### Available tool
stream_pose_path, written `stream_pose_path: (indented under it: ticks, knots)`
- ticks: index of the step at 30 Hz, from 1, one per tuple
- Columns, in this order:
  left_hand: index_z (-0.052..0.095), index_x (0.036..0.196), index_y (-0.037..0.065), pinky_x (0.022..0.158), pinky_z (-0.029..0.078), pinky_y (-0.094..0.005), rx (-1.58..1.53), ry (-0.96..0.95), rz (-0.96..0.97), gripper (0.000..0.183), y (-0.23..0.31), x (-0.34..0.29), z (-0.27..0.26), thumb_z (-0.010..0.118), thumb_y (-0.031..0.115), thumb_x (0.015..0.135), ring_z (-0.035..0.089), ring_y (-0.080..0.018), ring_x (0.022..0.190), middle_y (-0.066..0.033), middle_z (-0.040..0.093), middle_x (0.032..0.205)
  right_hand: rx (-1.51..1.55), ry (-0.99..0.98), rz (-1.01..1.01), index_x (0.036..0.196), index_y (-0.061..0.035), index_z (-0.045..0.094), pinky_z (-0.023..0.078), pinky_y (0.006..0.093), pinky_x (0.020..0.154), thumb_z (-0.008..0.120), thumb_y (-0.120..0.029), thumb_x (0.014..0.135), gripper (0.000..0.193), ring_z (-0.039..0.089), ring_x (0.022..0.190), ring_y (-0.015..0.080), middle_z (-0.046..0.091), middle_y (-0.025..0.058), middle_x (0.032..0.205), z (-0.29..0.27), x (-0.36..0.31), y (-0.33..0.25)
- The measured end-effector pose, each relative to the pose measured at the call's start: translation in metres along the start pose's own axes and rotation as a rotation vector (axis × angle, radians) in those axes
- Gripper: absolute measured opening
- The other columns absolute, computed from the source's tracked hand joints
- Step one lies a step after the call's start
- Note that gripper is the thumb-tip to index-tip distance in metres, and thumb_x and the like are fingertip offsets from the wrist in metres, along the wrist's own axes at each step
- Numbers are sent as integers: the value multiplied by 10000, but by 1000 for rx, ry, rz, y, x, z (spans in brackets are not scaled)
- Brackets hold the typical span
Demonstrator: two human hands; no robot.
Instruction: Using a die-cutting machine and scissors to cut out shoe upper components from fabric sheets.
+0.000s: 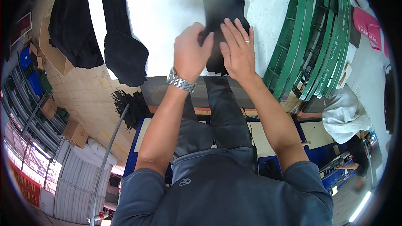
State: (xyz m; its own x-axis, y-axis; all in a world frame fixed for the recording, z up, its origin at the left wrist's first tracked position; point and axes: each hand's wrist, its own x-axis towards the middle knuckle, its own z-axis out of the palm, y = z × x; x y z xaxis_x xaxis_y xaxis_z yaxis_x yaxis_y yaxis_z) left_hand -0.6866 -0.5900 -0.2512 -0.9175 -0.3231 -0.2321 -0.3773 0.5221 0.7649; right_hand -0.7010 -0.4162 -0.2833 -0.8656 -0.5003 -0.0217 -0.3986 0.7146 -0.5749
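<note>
On the white tabletop (pixel 167 0), our right hand (pixel 238 50) rests flat, fingers loose, atop a long black folded-cloth stack (pixel 224 6) running near-to-far; our curled left hand (pixel 190 50) is at its left edge, can't tell if pinching.

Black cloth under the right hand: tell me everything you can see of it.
The black cloth looks like matte fabric, long and narrow, with a rounded far right corner. It lies flat on the white table, its lower end near the close edge. The right hand rests on it; the blurred left hand is at its left side, contact unclear. Layers can't be counted.
</note>
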Motion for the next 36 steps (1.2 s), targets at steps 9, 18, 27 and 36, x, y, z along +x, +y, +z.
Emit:
stream_pose_path:
  ticks: [9, 18, 27, 36]
  knots:
    - [742, 970, -20, 685, 575, -425, 116, -114, 33, 166, 23, 13, 40, 754, 140, 931, 725, -387, 743, -208, 745, 850, 511, 16, 203, 1637, -15, 329, 282, 557, 1258, 397, -298, 1153, 564, 539, 1432, 408, 624, 228, 1482, -12, 3, 7]
    - [586, 1244, -66, 760, 645, -339, -665, -368, -457, 312, 2, 28, 23, 712, 55, 986, 807, -236, 864, -199, 780, 914, 1256, 223, 587, 1520, -8, 507, 435, 321, 1141, 481, -255, 1165, 433, 643, 1297, 202, 733, 172, 1343, -16, 12, 33]
    - [605, 1178, -40, 824, 619, -457, 195, -168, -374, 742, 8, 32, 29, 957, 454, 750, 767, -396, 955, -269, 761, 1000, 324, 270, 643, 1224, 23, 705, 578, 382, 854, 761, -159, 968, 319, 738, 1009, 286, 760, 170, 1059, -21, 10, 44]
    - [580, 1165, -39, 828, 593, -493, -10, -60, -360, 707, 25, 16, 65, 950, 392, 745, 737, -450, 962, -275, 744, 990, 238, 89, 768, 1064, 37, 697, 554, 480, 846, 730, -67, 921, 180, 709, 922, 392, 719, 208, 967, -13, 23, 41]
